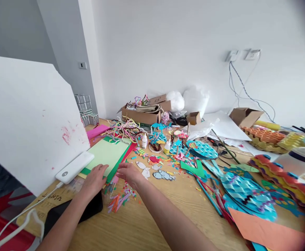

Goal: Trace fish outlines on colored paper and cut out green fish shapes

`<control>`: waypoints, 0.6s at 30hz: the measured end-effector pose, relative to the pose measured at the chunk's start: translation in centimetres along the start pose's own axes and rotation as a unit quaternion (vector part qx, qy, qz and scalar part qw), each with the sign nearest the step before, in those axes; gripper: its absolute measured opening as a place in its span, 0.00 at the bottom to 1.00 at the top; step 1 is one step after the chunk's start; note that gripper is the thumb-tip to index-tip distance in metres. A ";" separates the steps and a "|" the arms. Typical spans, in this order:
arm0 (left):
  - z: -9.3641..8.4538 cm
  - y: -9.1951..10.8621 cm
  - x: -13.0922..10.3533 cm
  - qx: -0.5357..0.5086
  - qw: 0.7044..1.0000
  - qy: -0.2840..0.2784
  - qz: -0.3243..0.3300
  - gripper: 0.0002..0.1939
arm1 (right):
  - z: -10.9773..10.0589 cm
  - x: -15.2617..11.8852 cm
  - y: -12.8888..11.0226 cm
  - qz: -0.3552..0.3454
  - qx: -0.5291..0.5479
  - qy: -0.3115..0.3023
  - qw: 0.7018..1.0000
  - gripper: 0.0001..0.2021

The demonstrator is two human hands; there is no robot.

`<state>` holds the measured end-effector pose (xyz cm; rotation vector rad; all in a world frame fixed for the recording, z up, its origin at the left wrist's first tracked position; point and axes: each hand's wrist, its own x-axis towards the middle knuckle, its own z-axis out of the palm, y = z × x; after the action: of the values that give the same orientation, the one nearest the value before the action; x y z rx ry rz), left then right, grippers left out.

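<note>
A stack of coloured paper [106, 153], light green on top with darker green and red sheets beneath, lies at the left of the wooden table. My left hand [96, 179] rests at its near edge, fingers spread and curved, holding nothing that I can see. By the stack's right corner is my right hand [128, 174], its fingers apart and bent, with nothing visible in them. Small paper strips [122, 198] lie scattered below and between the hands. White fish cutouts [143, 169] and grey-blue fish cutouts [164, 175] are just right of my right hand.
A white power bank [74, 167] with a cable stands left, beside a white board [32, 118]. Under my left forearm is a black device [92, 210]. Glue bottles [144, 141] and pipe cleaners [125, 128] lie behind; blue paper fish [244, 191] and an orange sheet [267, 228] are right.
</note>
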<state>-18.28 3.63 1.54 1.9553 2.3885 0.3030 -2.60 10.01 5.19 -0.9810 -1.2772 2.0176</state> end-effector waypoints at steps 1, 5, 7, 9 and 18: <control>0.0 0.0 0.1 0.002 1.000 -0.005 0.002 0.24 | 0.2 0.7 0.2 0.006 -0.001 0.013 1.000 0.09; 0.2 0.1 0.2 0.008 1.000 -0.019 0.004 0.24 | 0.5 2.3 0.7 0.030 -0.016 0.053 0.998 0.12; 0.3 0.2 0.2 0.012 1.000 -0.021 0.008 0.24 | 0.5 2.8 0.9 0.035 -0.027 0.063 0.997 0.13; 0.3 0.3 0.2 0.014 1.000 -0.020 0.013 0.24 | 0.7 3.0 1.0 0.038 -0.036 0.065 0.996 0.15; -0.6 -0.3 0.9 0.009 1.000 -0.007 -0.005 0.17 | 1.0 2.8 1.3 0.043 -0.037 0.052 0.997 0.15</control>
<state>-18.86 4.42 2.16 1.9460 2.3989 0.2683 -5.14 11.17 3.49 -1.1777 -1.2821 1.9674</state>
